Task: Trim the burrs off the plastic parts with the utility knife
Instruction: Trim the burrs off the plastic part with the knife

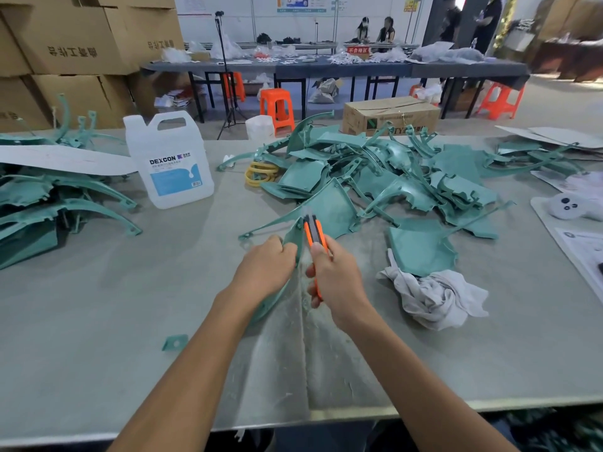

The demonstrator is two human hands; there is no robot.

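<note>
— At the right grip (336,275), what's held?
— It wraps my knife (310,231), long axis pointing away from me. My left grip (266,267) clamps the part (329,210) just left, above the surface (130,305); its edge lies along the knife's far end.

A grey tabletop (98,321) is filling the foreground. Behind it, brown cardboard boxes (75,44) are standing stacked at the left, and a long dark table (342,69) is running along a white wall (241,24), with orange stools (276,104) sitting on the pale floor (554,102) beside it. Two people (387,30) are sitting behind it.
</note>
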